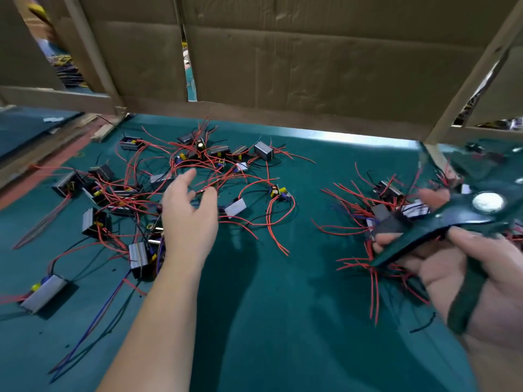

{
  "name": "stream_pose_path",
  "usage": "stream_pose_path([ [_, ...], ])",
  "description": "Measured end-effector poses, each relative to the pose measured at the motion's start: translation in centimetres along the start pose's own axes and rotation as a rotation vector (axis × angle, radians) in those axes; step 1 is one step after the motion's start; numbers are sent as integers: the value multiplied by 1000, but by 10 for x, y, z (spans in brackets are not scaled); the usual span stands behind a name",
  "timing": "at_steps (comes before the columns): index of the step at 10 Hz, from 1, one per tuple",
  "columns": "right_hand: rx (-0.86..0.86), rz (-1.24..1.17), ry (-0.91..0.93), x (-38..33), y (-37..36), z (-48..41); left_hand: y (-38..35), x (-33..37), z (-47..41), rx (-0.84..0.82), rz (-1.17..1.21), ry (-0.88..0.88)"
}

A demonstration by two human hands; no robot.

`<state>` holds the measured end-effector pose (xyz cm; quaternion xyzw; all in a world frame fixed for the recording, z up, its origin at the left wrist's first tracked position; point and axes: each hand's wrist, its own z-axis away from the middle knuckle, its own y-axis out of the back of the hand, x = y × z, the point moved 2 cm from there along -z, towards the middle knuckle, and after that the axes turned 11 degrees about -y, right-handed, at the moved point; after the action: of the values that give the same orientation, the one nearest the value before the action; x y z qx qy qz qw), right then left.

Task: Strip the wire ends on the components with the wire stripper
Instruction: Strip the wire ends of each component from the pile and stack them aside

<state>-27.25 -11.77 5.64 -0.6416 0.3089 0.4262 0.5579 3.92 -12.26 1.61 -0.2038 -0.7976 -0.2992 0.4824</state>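
Wire stripper (441,226) in right hand (452,267), grip curled round handles; left hand (189,219) outstretched over components (263,150), grip slack, empty.

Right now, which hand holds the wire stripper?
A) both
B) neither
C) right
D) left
C: the right hand grips the wire stripper by its dark handles, while the left hand reaches open toward the components with red wires.
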Motion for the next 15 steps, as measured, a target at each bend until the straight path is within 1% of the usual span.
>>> stream_pose_path([
  [1, 84, 7, 54, 4, 5, 0, 0, 3, 1, -104, -351, -173],
  [2, -37, 3, 9, 11, -6, 3, -6, -2, 5, -253, -645, -103],
  [3, -138, -34, -36, 18, -18, 3, -13, -4, 7, -340, -790, -70],
  [4, -196, -122, -104, 26, -30, 11, -16, -5, 5, -349, -862, -71],
  [5, -226, -233, -333, 36, -44, 4, -13, 0, 6, -350, -762, -110],
  [6, -254, -232, -553, 24, -66, 15, -7, 10, 8, -307, -504, -213],
  [7, -228, -31, -524, 31, -61, 9, 5, 31, 7, -162, -341, -367],
  [8, -229, -5, -567, 49, -57, 15, 22, 46, -7, -77, -411, -353],
  [9, -109, -23, -559, 53, -52, 10, 43, 50, -34, -102, -499, -256],
  [10, 2, -90, -512, 48, -48, 7, 58, 38, -63, -169, -655, -175],
  [11, 42, -59, -524, 49, -42, 6, 61, 23, -77, -378, -809, -84],
  [12, 58, -7, -524, 54, -40, 7, 54, 8, -79, -608, -858, 17],
  [13, 50, -20, -525, 53, -40, 8, 49, -1, -81, -525, -837, -26],
  [14, 57, -37, -528, 52, -37, 6, 53, -11, -90, -278, -941, -154],
  [15, 52, -36, -533, 51, -37, 5, 52, -27, -97, -608, -1135, -74],
])
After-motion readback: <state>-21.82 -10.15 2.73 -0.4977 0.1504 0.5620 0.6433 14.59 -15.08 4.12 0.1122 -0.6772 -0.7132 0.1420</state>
